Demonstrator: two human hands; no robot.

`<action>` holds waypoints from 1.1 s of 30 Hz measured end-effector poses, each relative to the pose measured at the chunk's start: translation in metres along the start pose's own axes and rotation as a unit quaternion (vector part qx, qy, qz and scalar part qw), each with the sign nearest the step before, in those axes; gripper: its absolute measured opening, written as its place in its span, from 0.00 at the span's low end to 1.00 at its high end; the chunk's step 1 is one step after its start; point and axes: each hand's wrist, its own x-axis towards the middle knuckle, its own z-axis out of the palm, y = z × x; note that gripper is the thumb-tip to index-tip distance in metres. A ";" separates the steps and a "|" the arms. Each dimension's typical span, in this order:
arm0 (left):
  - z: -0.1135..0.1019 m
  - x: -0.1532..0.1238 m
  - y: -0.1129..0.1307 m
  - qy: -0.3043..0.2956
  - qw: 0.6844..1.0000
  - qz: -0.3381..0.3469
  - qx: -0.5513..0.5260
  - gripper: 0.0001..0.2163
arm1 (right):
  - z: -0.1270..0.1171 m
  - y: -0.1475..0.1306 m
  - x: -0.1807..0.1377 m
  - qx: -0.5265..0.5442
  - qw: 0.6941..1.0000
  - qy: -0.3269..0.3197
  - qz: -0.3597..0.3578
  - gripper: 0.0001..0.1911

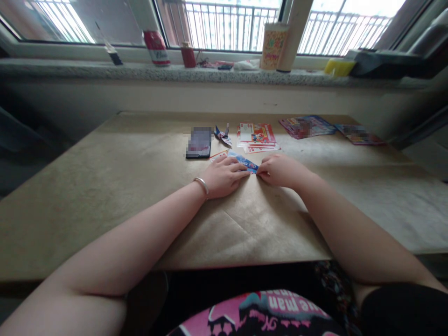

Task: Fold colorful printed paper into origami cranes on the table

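A blue printed sheet of paper [249, 164], seemingly folded to a slanted edge, lies on the table in front of me. My left hand [224, 177], with a silver bangle at the wrist, rests on it with fingers stretched out flat. At the paper's right corner, my right hand [282, 171] pinches the tip between thumb and fingers. Part of the sheet is hidden beneath my left hand, where a white and orange printed edge [219, 155] also pokes out. Just beyond stands a small folded paper figure [223, 136] with pointed ends.
A smartphone [199, 143] lies left of the figure. Red and white leaflets [257, 134] are stacked behind my hands; more colourful leaflets [308, 127] and another pile [360, 134] lie farther right. A can [156, 48], a patterned cup [274, 46] and other items line the windowsill [133, 74].
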 end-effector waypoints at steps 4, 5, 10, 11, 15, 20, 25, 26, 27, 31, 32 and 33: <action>-0.005 -0.003 0.009 -0.026 0.999 0.021 -0.001 0.20 | -0.006 0.000 -0.003 -0.005 0.999 -0.036 0.030 0.15; -0.005 -0.003 0.010 -0.033 0.999 0.018 -0.002 0.20 | -0.005 0.000 -0.003 -0.003 0.999 -0.038 0.033 0.15; -0.002 -0.002 0.010 -0.059 0.998 -0.022 -0.016 0.22 | 0.010 0.008 -0.002 0.053 0.998 0.033 0.015 0.14; -0.001 -0.002 0.009 -0.062 0.997 -0.032 -0.019 0.22 | 0.015 0.010 -0.001 0.070 0.996 0.052 0.002 0.14; 0.002 -0.003 0.006 -0.063 0.996 -0.051 -0.024 0.23 | 0.027 0.015 0.002 0.116 0.987 0.109 -0.039 0.14; 0.004 -0.001 0.005 -0.063 0.996 -0.044 -0.037 0.24 | 0.028 0.014 0.005 0.127 0.984 0.114 -0.047 0.12; 0.003 0.001 0.005 -0.069 0.995 -0.060 -0.047 0.23 | 0.029 0.014 0.006 0.144 0.981 0.124 -0.036 0.12; 0.002 0.002 0.005 -0.068 0.995 -0.062 -0.050 0.23 | 0.029 0.014 0.006 0.145 0.981 0.125 -0.036 0.12; 0.002 0.002 0.005 -0.068 0.994 -0.063 -0.053 0.22 | 0.030 0.014 0.006 0.144 0.981 0.126 -0.036 0.12; 0.002 0.002 0.006 -0.066 0.994 -0.064 -0.059 0.21 | 0.030 0.014 0.007 0.144 0.981 0.128 -0.035 0.11; 0.002 0.002 0.006 -0.067 0.994 -0.065 -0.058 0.21 | 0.030 0.014 0.007 0.144 0.981 0.127 -0.034 0.11; 0.002 0.002 0.006 -0.067 0.994 -0.070 -0.056 0.21 | 0.030 0.013 0.007 0.144 0.981 0.126 -0.034 0.11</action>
